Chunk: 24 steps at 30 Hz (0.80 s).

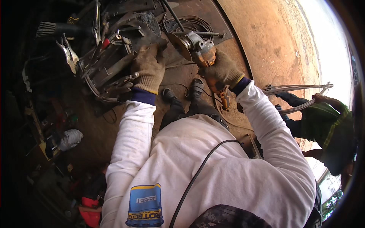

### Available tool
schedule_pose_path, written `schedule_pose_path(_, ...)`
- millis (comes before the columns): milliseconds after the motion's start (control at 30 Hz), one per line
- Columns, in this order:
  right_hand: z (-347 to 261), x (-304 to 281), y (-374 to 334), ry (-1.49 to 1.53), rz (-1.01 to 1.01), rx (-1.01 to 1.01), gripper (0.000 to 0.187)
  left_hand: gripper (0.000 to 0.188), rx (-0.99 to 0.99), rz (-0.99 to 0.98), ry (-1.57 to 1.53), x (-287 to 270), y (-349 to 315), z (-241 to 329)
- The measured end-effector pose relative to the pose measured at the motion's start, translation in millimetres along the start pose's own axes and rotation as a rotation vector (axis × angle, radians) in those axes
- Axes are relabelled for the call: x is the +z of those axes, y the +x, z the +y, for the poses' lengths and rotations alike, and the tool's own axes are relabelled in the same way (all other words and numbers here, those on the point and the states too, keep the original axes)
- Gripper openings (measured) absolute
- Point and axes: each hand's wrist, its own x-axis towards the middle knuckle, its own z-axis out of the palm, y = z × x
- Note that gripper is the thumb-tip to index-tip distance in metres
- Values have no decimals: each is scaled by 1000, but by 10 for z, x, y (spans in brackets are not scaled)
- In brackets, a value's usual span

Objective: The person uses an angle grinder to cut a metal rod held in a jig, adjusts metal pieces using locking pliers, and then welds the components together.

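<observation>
My right hand (224,69), in a brown knit glove, is closed round the body of a yellow-and-black angle grinder (205,56). Its disc (179,46) faces left, toward my other hand, with a gap between them. My left hand (147,69), gloved alike, is closed on a dark metal piece (155,39) whose full shape is hidden by the fingers and shadow. Close to the left wrist lie dark metal bars (114,70) in a cluster. Whether the disc spins cannot be told.
Locking pliers (68,56) and a bristled tool (46,29) lie at the far left. A wire coil (201,23) rests on the metal plate ahead. At right, another person (327,121) holds a bundle of thin rods (300,88). A cable (197,171) crosses my shirt.
</observation>
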Motion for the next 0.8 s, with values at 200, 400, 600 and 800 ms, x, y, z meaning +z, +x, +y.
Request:
schedule_pose_path(200, 231, 43, 113, 47, 7, -63, 71, 21, 6, 5, 36, 59, 21, -52)
schedule_pose_path(400, 154, 44, 92, 45, 3, -50, 71, 31, -55, -2, -74, -54, 29, 57)
schedule_pose_path(600, 247, 68, 122, 85, -1, -64, 71, 35, -70, -16, -63, -82, 35, 79)
schedule_pose_path(800, 249, 68, 120, 80, 3, -55, 72, 36, -77, -81, -5, -50, 35, 37)
